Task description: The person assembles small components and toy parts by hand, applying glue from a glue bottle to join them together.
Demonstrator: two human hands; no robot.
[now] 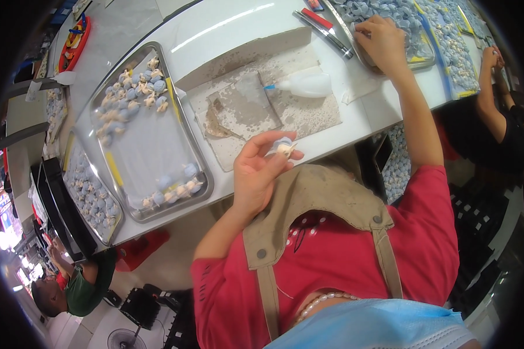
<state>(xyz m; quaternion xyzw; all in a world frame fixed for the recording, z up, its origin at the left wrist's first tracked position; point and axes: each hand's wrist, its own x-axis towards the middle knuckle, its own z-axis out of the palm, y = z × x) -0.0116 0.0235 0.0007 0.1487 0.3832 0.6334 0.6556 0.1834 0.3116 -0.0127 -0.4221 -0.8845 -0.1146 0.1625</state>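
Observation:
My left hand (256, 174) is closed on a small cream-and-blue figurine (285, 148), pinched between thumb and fingers above the table's near edge. At the far right my right hand (385, 45) reaches into a metal tray (426, 64) heaped with blue-grey plastic pieces (410, 23). Its fingertips are pressed together at the tray's left side; what they hold, if anything, is hidden. On the left, a lined metal tray (145, 154) bears cream-and-blue figurines (135, 87) at its far end and a few along its near end.
Between the trays lies a stained cardboard tray (314, 113) with a white squeeze bottle (310, 85) on it. Pens (326, 36) lie beyond it. Another tray of figurines (90, 189) stands far left, and more pieces (451, 46) lie far right. Co-workers sit at both sides.

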